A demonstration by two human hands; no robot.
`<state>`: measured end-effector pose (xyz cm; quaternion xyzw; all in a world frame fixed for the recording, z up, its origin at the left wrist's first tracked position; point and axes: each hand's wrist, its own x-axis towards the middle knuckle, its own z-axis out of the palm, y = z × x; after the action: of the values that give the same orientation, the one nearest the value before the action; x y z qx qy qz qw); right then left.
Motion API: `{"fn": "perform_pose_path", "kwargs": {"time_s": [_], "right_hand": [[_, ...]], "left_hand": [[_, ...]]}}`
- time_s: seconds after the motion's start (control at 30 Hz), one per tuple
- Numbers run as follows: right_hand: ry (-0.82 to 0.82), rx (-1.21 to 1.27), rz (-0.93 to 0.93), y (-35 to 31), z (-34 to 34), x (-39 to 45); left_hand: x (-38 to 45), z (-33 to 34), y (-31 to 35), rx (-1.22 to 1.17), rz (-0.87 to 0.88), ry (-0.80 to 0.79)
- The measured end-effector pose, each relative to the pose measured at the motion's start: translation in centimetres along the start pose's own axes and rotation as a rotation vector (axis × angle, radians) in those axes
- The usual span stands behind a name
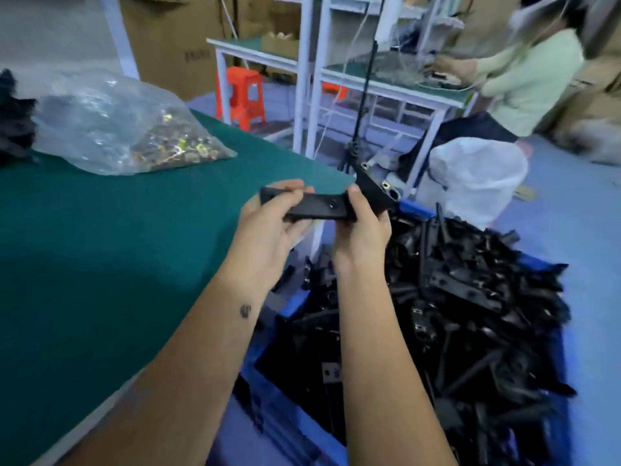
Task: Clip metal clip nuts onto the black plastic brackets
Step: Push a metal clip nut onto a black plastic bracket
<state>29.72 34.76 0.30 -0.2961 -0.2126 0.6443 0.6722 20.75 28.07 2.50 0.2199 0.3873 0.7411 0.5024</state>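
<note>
I hold one black plastic bracket (pixel 319 206) between my two hands, the left hand (pixel 268 230) and the right hand (pixel 363 227). One metal clip nut (pixel 386 185) shows on its far end. One clear bag of clip nuts (pixel 134 129) lies on one green table (pixel 100 247). One blue crate (pixel 295 428) holds too many brackets to count. One orange stool (pixel 240 95) stands behind.

Bracket (pixel 322 205) middle hidden by fingers (pixel 361 203); background person (pixel 524 79) blurred.
</note>
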Motion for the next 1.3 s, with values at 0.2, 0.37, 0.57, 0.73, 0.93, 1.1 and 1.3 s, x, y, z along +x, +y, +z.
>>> {"fn": "perform_pose_path", "kwargs": {"time_s": [0.2, 0.37, 0.57, 0.73, 0.93, 1.1, 1.3], "right_hand": [[0.229, -0.445, 0.037, -5.8, -12.6, 4.7], [0.478, -0.799, 0.094, -6.3, -20.0, 8.4], [0.491, -0.96, 0.007, -5.4, -22.6, 10.8], [0.539, -1.244, 0.018, -5.7, -21.8, 12.6], [0.7, -1.552, -0.238, -4.9, -17.7, 11.8], [0.49, -1.411, -0.469, -3.0, -9.8, 10.5], [0.039, -1.241, -0.711, 2.4, 3.1, 5.3]], "left_hand": [[-0.2, 0.5, -8.7, 0.484, -0.26, -0.294], [1.0, -5.2, -12.2, 0.94, -0.393, -0.289], [1.3, -8.5, -13.6, 1.113, -0.51, -0.302], [1.1, -7.5, -13.0, 1.149, -0.462, -0.371], [0.3, -6.4, -12.2, 1.256, -0.419, -0.438], [0.5, -3.8, -8.8, 1.302, -0.228, -0.459], [0.4, -0.8, 1.4, 0.862, 0.109, -0.267]]}}
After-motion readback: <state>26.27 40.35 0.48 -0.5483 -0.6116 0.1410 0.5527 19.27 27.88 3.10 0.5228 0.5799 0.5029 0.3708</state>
